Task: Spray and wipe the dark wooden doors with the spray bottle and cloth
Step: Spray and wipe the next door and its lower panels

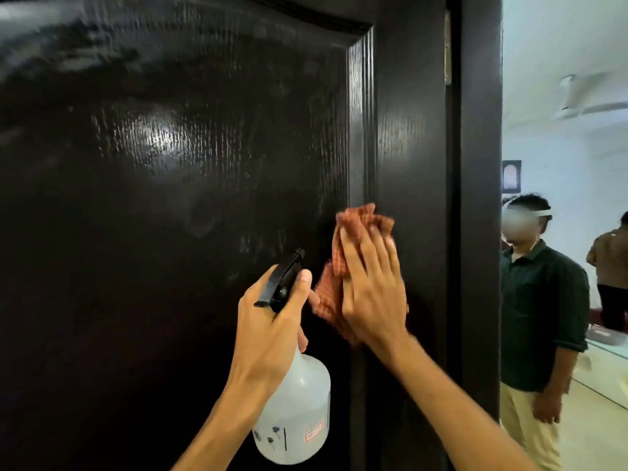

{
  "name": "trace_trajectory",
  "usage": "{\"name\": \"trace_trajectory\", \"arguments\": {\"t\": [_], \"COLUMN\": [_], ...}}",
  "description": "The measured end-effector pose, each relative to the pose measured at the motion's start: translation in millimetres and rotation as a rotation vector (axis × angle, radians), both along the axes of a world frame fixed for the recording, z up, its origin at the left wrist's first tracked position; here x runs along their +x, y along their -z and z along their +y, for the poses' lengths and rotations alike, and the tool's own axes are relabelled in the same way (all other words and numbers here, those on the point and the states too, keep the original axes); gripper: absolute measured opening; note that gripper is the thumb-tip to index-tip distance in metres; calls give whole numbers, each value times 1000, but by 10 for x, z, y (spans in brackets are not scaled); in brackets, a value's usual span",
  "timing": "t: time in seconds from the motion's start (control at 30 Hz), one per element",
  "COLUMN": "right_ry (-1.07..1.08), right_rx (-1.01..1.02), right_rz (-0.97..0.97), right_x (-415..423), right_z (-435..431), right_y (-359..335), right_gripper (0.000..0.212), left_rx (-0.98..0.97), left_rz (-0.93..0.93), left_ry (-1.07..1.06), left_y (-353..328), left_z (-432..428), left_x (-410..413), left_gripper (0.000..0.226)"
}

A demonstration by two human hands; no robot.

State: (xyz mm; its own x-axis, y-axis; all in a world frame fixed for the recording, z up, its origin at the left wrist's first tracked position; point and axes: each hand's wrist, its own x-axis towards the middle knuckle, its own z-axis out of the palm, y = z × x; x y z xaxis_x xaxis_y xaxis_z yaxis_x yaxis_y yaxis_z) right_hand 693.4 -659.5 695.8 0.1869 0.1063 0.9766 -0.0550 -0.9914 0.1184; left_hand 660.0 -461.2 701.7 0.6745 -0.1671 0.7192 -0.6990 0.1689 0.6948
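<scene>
A dark wooden door [170, 198] with a glossy raised panel fills most of the view; wet streaks shine on it. My left hand [272, 317] grips the neck of a translucent spray bottle [299, 413] with a black trigger head, its nozzle aimed at the door. My right hand [372, 290] presses a reddish checked cloth [360, 220] flat against the panel's right edge, fingers straight. Part of the cloth is hidden under the palm.
The dark door frame [479, 198] runs down the right. Beyond it is a bright room where a person in a dark green shirt [540, 317] stands close to the frame, with a second person [611, 263] at the far right.
</scene>
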Motion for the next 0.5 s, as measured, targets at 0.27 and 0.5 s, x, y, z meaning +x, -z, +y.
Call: {"name": "trace_trajectory", "arguments": {"t": [0.27,0.5], "right_ry": [-6,7], "right_rx": [32,-15], "right_rz": [-72,-67], "right_x": [69,14], "right_z": [41,-236], "right_y": [-608,-1797], "right_gripper": [58,62], "left_rx": [-5,-5], "left_rz": [-41,-111], "left_ry": [19,-26], "left_y": [-527,-1075], "left_z": [-219,-181], "left_x": [54,146], "left_gripper": [22,26]}}
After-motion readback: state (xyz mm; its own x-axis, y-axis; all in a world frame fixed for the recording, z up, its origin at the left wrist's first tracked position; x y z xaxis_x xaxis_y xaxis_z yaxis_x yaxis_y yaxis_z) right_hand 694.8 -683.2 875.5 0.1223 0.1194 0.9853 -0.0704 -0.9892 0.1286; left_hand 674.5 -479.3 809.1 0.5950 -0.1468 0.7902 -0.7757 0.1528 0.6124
